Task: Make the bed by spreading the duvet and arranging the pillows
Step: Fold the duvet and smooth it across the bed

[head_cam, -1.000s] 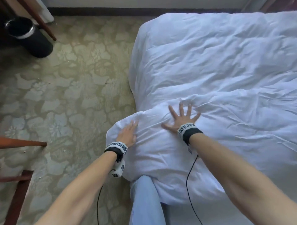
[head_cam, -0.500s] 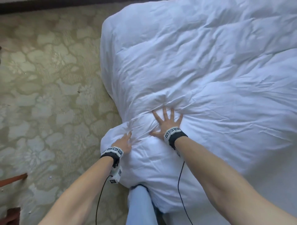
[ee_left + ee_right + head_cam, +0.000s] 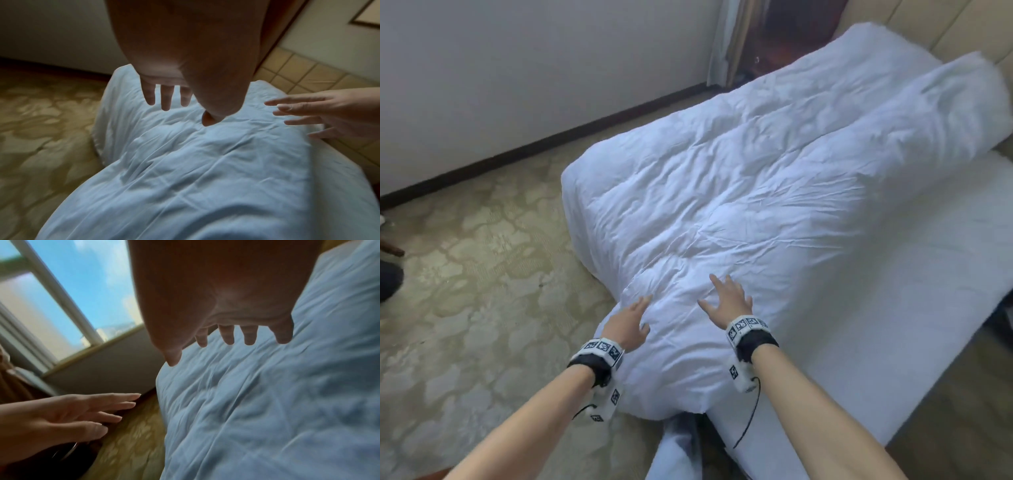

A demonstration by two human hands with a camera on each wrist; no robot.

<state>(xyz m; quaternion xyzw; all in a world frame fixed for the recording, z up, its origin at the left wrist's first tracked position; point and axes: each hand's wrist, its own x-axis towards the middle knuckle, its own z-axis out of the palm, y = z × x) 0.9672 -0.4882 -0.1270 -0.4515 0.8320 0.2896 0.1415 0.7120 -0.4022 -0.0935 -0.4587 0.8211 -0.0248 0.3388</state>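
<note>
Duvet (image 3: 739, 192) lying lengthwise on bed (image 3: 893, 342), bunched twd left side, near corner hanging over foot end; bare mattress showing on right. Judging spreading approx half done: pulling across + smoothing left, pillows not begun. Left hand (image 3: 628, 325) & right hand (image 3: 729, 298) hovering over near corner, fingers straight, splayed, gripping nothing; contact w/ fabric hard telling. No pillows showing. Wrist views blurring; head end partly cut off.

Rumpled white duvet (image 3: 739, 192) lengthwise along the bed's (image 3: 893, 342) left side, near corner overhanging
</note>
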